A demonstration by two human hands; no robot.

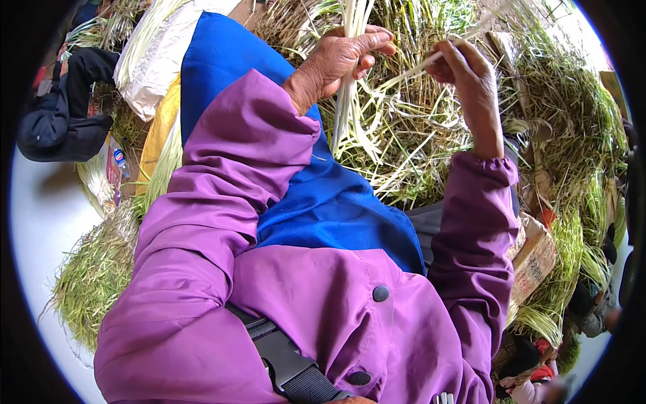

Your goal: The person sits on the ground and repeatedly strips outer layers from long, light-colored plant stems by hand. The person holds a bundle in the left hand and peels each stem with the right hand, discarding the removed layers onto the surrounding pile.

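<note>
My left hand [339, 61] is wrapped around a bunch of pale chive-like stalks [345, 113], which hangs upright with its loose ends spread out below my fingers. The thumb and forefinger of that hand point to the right. On the right, my right hand [463, 68] pinches a thin pale stalk [411, 73] that slants down to the left. Its far end blurs beyond my fingers. Both hands are over a heap of loose stalks and leaf trimmings [404, 146]. A blue apron [313, 202] covers my lap.
White sacking [161, 60] with pale stalks lies at the upper left, beside a yellow sack [160, 134]. A person in a dark cap [45, 129] is at far left, near a plastic bottle [119, 157]. A cardboard piece [534, 255] and more greens [565, 121] lie right.
</note>
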